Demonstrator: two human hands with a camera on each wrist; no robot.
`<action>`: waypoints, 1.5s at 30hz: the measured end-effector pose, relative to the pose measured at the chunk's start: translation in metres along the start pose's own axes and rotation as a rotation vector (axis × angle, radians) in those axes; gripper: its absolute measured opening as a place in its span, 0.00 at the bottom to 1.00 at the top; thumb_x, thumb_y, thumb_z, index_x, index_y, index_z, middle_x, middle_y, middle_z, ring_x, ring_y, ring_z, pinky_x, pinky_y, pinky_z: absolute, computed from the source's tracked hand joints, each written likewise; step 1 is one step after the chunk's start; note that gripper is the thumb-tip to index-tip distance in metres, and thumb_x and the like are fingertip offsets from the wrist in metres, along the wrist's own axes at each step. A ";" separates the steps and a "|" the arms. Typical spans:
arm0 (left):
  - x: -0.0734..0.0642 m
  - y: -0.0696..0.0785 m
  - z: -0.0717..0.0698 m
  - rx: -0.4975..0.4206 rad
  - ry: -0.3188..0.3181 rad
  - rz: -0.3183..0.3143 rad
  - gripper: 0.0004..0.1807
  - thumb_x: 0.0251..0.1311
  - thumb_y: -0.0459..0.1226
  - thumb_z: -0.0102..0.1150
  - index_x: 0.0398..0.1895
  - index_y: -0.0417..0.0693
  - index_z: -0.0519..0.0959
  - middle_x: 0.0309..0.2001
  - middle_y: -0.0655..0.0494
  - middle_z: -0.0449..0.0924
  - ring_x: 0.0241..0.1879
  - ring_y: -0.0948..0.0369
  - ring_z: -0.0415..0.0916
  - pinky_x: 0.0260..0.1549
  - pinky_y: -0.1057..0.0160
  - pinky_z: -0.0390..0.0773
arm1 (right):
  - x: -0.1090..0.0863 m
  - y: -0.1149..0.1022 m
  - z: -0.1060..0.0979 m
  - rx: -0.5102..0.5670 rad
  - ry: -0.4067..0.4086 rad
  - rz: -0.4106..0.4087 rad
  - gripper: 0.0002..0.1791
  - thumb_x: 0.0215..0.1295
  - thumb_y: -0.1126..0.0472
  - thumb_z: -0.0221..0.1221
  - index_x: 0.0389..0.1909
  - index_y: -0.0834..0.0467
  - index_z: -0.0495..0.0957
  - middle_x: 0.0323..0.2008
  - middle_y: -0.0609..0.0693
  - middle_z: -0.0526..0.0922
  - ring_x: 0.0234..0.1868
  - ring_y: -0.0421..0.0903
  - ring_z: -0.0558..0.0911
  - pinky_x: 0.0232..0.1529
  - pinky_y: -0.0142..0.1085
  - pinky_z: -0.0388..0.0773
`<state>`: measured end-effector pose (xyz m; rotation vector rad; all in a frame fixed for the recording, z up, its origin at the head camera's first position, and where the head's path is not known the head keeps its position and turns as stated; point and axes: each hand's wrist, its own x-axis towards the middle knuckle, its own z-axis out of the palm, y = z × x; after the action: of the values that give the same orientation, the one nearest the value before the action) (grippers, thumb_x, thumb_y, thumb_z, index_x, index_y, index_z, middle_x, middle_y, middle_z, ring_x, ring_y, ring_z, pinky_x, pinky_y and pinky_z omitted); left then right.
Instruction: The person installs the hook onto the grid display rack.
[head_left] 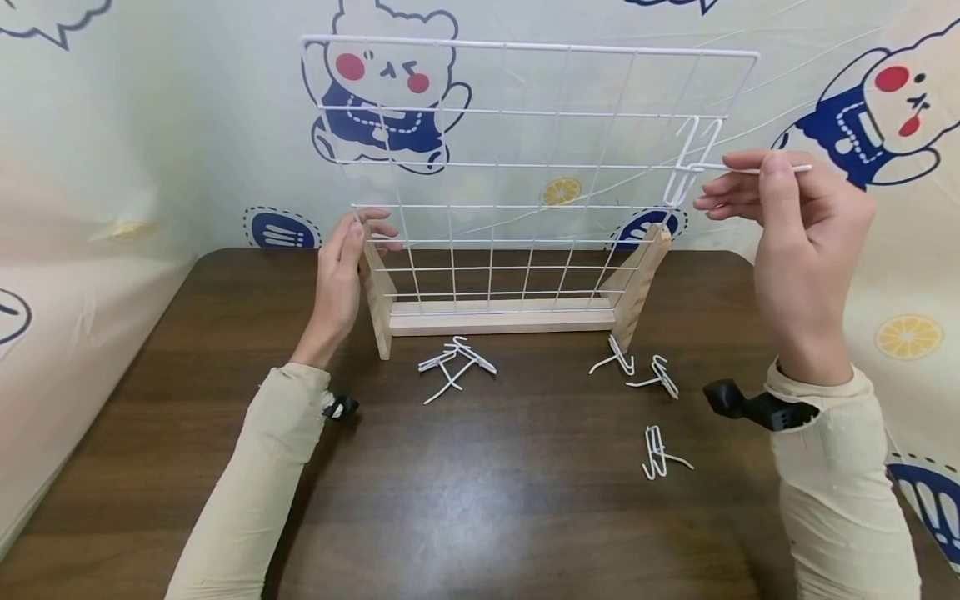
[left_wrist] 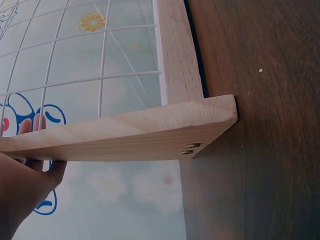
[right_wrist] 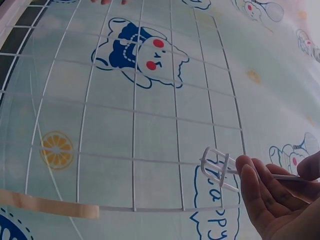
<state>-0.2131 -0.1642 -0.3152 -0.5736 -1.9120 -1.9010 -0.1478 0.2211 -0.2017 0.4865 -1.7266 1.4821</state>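
A white wire grid panel (head_left: 525, 47) stands upright in a pale wooden stand (head_left: 502, 323). My left hand (head_left: 339, 271) grips the top of the stand's left side post, thumb in front and fingers behind; the left wrist view shows this post (left_wrist: 125, 131) from its outer side. With thumb and fingers, my right hand (head_left: 813, 221) pinches the straight peg of a white wire hook (head_left: 692, 167). The hook's looped frame overlaps the grid's right edge, beside a horizontal wire. In the right wrist view, the hook frame (right_wrist: 214, 169) lies right at the grid wires.
Several more white wire hooks lie on the dark wooden table (head_left: 450, 517): a tangled group (head_left: 453, 364) front left of the stand, and single ones (head_left: 615, 358) near its right post and farther forward (head_left: 655, 452). A patterned cloth (head_left: 225, 167) hangs behind and at the sides.
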 end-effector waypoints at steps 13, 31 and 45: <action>0.001 -0.010 -0.003 -0.018 0.003 0.006 0.20 0.78 0.37 0.35 0.58 0.35 0.75 0.48 0.25 0.73 0.46 0.38 0.79 0.57 0.48 0.73 | 0.018 0.002 0.002 -0.064 0.038 0.006 0.15 0.74 0.64 0.52 0.38 0.69 0.84 0.30 0.57 0.87 0.27 0.45 0.86 0.36 0.29 0.82; -0.001 -0.001 0.002 -0.020 0.004 0.031 0.21 0.78 0.36 0.34 0.57 0.31 0.73 0.46 0.23 0.72 0.43 0.46 0.81 0.56 0.49 0.74 | -0.006 0.018 -0.003 -0.248 -0.080 -0.009 0.14 0.74 0.63 0.52 0.50 0.64 0.84 0.38 0.53 0.89 0.33 0.41 0.87 0.37 0.26 0.81; -0.002 -0.001 0.004 -0.024 0.018 0.035 0.20 0.78 0.36 0.35 0.56 0.32 0.75 0.45 0.22 0.72 0.42 0.44 0.81 0.55 0.51 0.75 | -0.047 0.021 -0.015 -0.262 -0.141 0.039 0.15 0.72 0.67 0.55 0.55 0.62 0.81 0.42 0.55 0.87 0.39 0.44 0.86 0.41 0.28 0.81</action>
<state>-0.2123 -0.1602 -0.3171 -0.5909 -1.8582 -1.9028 -0.1296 0.2309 -0.2509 0.4284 -2.0176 1.2480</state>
